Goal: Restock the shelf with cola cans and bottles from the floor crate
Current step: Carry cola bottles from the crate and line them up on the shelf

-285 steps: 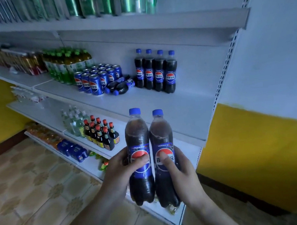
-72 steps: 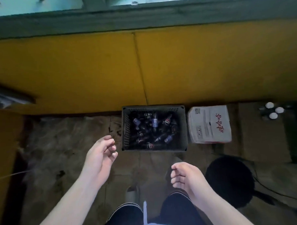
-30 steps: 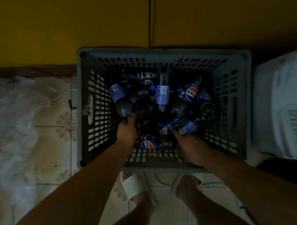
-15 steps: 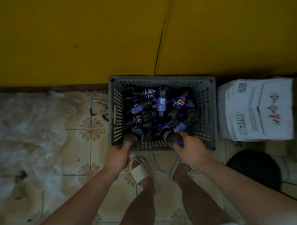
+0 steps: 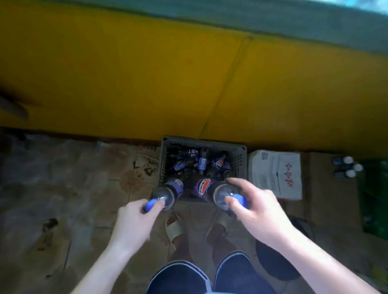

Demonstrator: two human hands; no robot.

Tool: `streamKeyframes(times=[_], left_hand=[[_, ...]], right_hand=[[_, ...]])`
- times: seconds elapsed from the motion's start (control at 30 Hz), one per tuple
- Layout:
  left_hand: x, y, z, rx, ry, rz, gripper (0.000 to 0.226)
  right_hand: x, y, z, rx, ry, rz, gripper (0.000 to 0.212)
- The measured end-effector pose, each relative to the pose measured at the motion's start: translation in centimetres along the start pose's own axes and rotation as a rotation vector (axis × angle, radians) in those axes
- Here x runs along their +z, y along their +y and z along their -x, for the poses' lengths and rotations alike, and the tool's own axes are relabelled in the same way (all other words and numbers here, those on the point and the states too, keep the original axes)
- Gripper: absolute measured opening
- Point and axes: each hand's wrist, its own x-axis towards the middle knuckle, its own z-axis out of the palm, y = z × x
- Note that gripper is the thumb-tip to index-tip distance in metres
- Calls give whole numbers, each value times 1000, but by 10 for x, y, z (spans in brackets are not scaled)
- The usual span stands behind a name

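A grey slotted crate [image 5: 240, 160] stands on the floor against the yellow wall, with several cola bottles [image 5: 199, 162] lying jumbled inside. My left hand [image 5: 134, 222] grips one cola bottle [image 5: 170, 190] by its blue cap and neck, lifted clear of the crate's near edge. My right hand [image 5: 256, 210] holds a second cola bottle [image 5: 209, 188] by its cap end, label facing up. Both bottles hang above the crate's front rim. The shelf is out of view.
A white cardboard box [image 5: 275, 174] sits right of the crate. A few white-capped bottles [image 5: 347, 166] and a green pack [image 5: 379, 196] stand farther right. A black round object [image 5: 276, 261] lies by my right leg. My sandalled feet [image 5: 176, 227] stand on tiled floor.
Both hands have lifted a cola bottle each out of the crate. My head has risen, so the crate looks smaller and farther away.
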Motion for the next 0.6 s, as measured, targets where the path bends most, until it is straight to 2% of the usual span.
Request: streamKeyframes(times=[0.23, 0.33, 0.43, 0.6], left_hand=[[-96, 54, 96, 274, 381, -146, 45], [-109, 65, 124, 336, 527, -139, 49], [-107, 64, 140, 314, 628, -175, 49], [-92, 70, 177, 178, 880, -155, 54]], right_hand=[[-76, -89, 48, -399, 146, -5, 32], [-87, -119, 42, -675, 171, 158, 35], [-88, -141, 31, -935, 124, 277, 33], [-95, -164, 18, -1172, -74, 278, 28]])
